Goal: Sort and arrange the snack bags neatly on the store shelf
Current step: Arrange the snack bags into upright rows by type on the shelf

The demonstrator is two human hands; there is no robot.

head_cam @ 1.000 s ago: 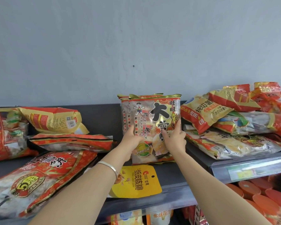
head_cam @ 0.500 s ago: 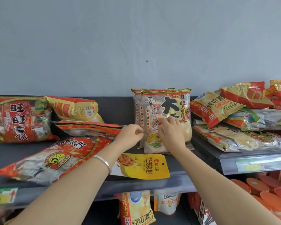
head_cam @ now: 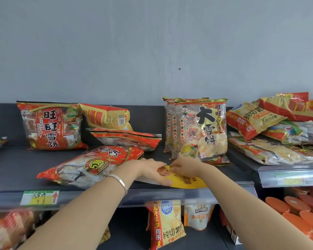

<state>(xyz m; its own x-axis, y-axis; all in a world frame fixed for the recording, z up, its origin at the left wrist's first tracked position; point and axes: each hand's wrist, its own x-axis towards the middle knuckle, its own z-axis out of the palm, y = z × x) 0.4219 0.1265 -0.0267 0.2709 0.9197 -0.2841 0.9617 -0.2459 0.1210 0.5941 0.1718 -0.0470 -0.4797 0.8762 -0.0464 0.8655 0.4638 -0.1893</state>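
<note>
A flat yellow snack pouch (head_cam: 189, 183) lies at the front of the dark shelf (head_cam: 14, 170). My left hand (head_cam: 150, 170) and my right hand (head_cam: 185, 166) both pinch its upper edge. Behind them several rice-cracker bags (head_cam: 201, 130) stand upright against the shelf back. To the left a red bag (head_cam: 90, 165) lies flat, with two more bags (head_cam: 123, 138) stacked behind it and a red bag (head_cam: 51, 126) standing upright.
A loose pile of yellow and red chip bags (head_cam: 271, 127) covers the raised shelf at right. A price tag (head_cam: 39, 197) sits on the shelf's front rail. Below hang more snack bags (head_cam: 165, 224), and orange-lidded cups (head_cam: 296, 212) fill the lower right.
Both hands let go of the upright rice-cracker bag and dropped to the yellow pouch at the shelf front. The camera view shifted left.
</note>
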